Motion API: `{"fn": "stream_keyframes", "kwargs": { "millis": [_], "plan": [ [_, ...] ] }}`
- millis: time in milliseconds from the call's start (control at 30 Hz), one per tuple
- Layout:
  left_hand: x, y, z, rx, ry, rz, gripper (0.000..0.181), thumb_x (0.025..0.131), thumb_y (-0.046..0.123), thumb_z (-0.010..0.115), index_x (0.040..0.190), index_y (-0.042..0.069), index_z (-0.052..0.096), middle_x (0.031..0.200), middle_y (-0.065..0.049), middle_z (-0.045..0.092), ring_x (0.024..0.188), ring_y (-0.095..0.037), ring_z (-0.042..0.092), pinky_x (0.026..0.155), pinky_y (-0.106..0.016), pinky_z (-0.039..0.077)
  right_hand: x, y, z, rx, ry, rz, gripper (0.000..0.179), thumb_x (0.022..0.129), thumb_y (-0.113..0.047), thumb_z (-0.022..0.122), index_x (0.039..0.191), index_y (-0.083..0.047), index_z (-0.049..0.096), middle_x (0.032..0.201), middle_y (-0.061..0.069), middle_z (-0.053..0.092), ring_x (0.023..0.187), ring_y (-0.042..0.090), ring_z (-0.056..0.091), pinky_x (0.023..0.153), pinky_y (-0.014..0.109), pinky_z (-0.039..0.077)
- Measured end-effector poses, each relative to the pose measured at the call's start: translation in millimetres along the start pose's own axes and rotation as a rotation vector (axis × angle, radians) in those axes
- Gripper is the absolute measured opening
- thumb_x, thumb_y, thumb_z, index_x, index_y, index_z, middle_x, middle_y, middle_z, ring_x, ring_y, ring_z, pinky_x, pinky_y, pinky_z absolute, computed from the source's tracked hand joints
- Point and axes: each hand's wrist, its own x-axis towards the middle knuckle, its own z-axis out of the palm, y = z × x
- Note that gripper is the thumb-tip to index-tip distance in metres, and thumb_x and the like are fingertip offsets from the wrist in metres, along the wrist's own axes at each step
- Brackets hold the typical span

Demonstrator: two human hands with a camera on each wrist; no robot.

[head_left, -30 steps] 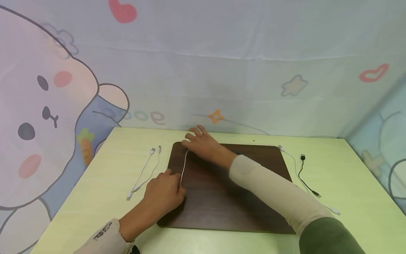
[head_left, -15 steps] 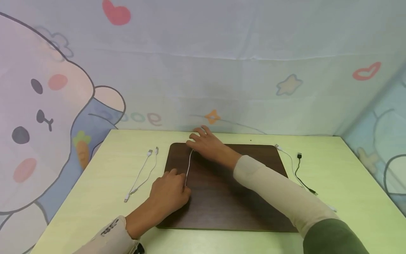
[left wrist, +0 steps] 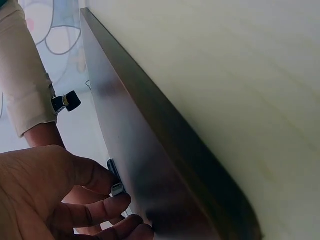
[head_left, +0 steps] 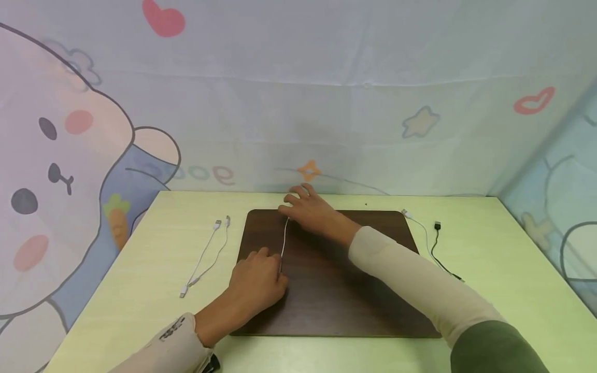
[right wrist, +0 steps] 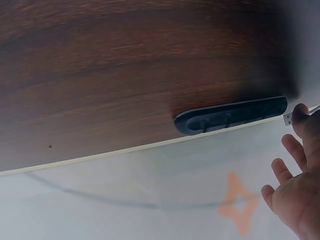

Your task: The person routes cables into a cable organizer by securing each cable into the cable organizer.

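A white USB cable [head_left: 284, 241] runs taut between my two hands over the dark brown board [head_left: 336, 300]. In the left wrist view, my left hand [head_left: 258, 280] pinches its small metal-tipped plug [left wrist: 117, 189] between thumb and finger. At the board's far part, my right hand [head_left: 310, 210] pinches the other end; the right wrist view shows a flat USB plug [right wrist: 288, 119] by the thumb, the other fingers spread. A black slotted cable holder [right wrist: 230, 116] lies on the board beside the right hand. In the head view my right hand and arm hide it.
Two white cables [head_left: 205, 254] lie on the pale table [head_left: 130, 280] left of the board. To its right are another white cable [head_left: 425, 230], partly behind my right sleeve, and a short black cable [head_left: 436, 248]. A printed cloth [head_left: 280, 103] hangs behind the table.
Both hands have moved to the right over the board, carrying the stretched white cable with them. The view has turned slightly right. The other cables lie as before.
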Motion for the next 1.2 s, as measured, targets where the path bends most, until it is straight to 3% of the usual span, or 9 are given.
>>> {"fn": "stream_keyframes", "kwargs": {
  "millis": [233,433,567,667,833,967,1200],
  "plan": [
    [3.6,5.3,1.8,-0.006,-0.001,0.013,0.009,0.094,0.013,0.072,0.093,0.006,0.077,0.09,-0.013,0.067,0.079,-0.032,0.065,0.067,-0.052,0.056,-6.6,6,0,0.024,-0.033,0.027,0.031,0.114,-0.025,0.068,0.144,-0.028,0.064,0.154,0.005,0.067,0.155,0.036,0.054,0.129,0.061,0.042],
    [4.6,9.3,4.0,-0.002,-0.006,0.02,0.021,0.096,0.014,0.071,0.111,0.004,0.082,0.099,-0.014,0.072,0.086,-0.034,0.069,0.073,-0.053,0.059,-14.0,11,-4,0.061,-0.041,0.045,0.033,0.112,-0.024,0.07,0.143,-0.028,0.065,0.157,0.004,0.066,0.154,0.036,0.055,0.129,0.063,0.042],
    [5.5,11.2,3.4,0.001,-0.01,0.024,0.02,0.097,0.014,0.072,0.11,0.005,0.082,0.1,-0.014,0.072,0.088,-0.034,0.069,0.077,-0.053,0.059,-17.5,17,-3,0.135,-0.046,0.049,0.033,0.11,-0.013,0.071,0.14,-0.026,0.065,0.156,0.005,0.066,0.153,0.04,0.055,0.128,0.065,0.041],
    [6.2,11.8,2.8,0.004,-0.008,0.032,0.011,0.097,0.014,0.072,0.1,0.007,0.079,0.096,-0.012,0.07,0.086,-0.033,0.068,0.078,-0.053,0.057,-19.8,21,-3,0.199,-0.055,0.048,0.036,0.11,-0.006,0.07,0.139,-0.026,0.066,0.157,0.007,0.066,0.153,0.041,0.055,0.129,0.067,0.039],
    [7.7,13.0,4.4,0.006,0.009,0.051,0.008,0.096,0.014,0.071,0.093,0.008,0.076,0.093,-0.012,0.069,0.085,-0.034,0.066,0.08,-0.054,0.055,-24.1,26,-2,0.221,-0.046,0.037,0.039,0.109,-0.002,0.07,0.14,-0.025,0.066,0.157,0.008,0.066,0.151,0.042,0.056,0.127,0.069,0.041],
    [9.6,14.7,7.5,0.008,0.019,0.071,0.008,0.095,0.013,0.071,0.093,0.007,0.077,0.092,-0.013,0.068,0.084,-0.034,0.065,0.081,-0.055,0.054,-27.9,29,2,0.191,-0.027,0.031,0.041,0.106,-0.001,0.073,0.139,-0.025,0.065,0.154,0.008,0.068,0.147,0.041,0.058,0.124,0.068,0.043],
    [13.8,23.1,11.8,0.023,-0.009,0.097,0.017,0.098,0.015,0.072,0.108,0.006,0.082,0.1,-0.014,0.071,0.091,-0.035,0.066,0.084,-0.051,0.053,-34.5,31,2,0.199,-0.027,0.037,0.037,0.107,-0.008,0.075,0.138,-0.026,0.067,0.154,0.008,0.068,0.145,0.039,0.059,0.126,0.067,0.042]
  ]
}}
